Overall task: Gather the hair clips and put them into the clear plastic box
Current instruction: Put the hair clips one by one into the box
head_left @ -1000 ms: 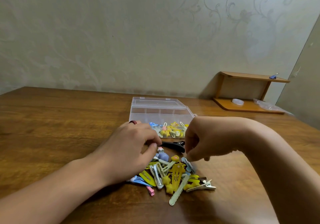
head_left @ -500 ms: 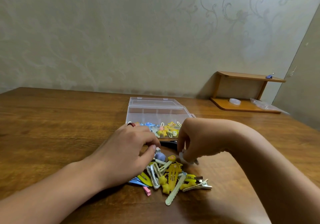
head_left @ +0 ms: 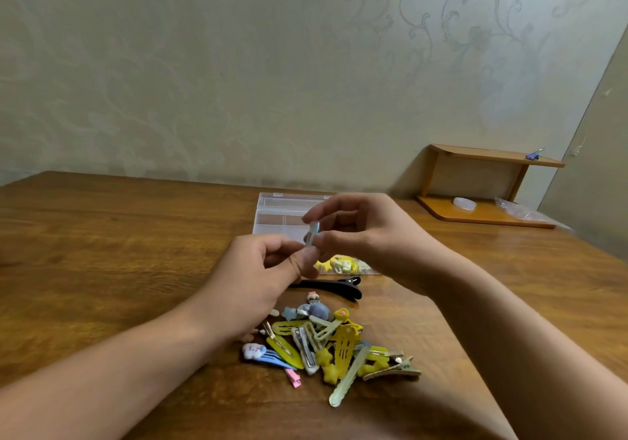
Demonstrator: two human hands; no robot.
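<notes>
Both hands meet above a wooden table [head_left: 119, 252], the left hand [head_left: 261, 280] and right hand [head_left: 367, 232] pinching 1 small pale-blue hair clip [head_left: 312, 234] between fingertips, held over the clear plastic box [head_left: 278, 217] at 12 o'clock. The loose pile of hair clips [head_left: 333, 344] lies at 6 o'clock, a black clip [head_left: 334, 286] between pile and box. The clip looks light, stiff and slick; gripping its flat sides likely holds best.

Wooden counter [head_left: 119, 252] beneath fingers. Small wooden shelf [head_left: 482, 181] far right of fingers, against patterned wall [head_left: 238, 65]. Blue binder clip [head_left: 533, 155] on shelf top; white lid-like disc [head_left: 465, 202] and clear plastic bag [head_left: 520, 210] on lower board.
</notes>
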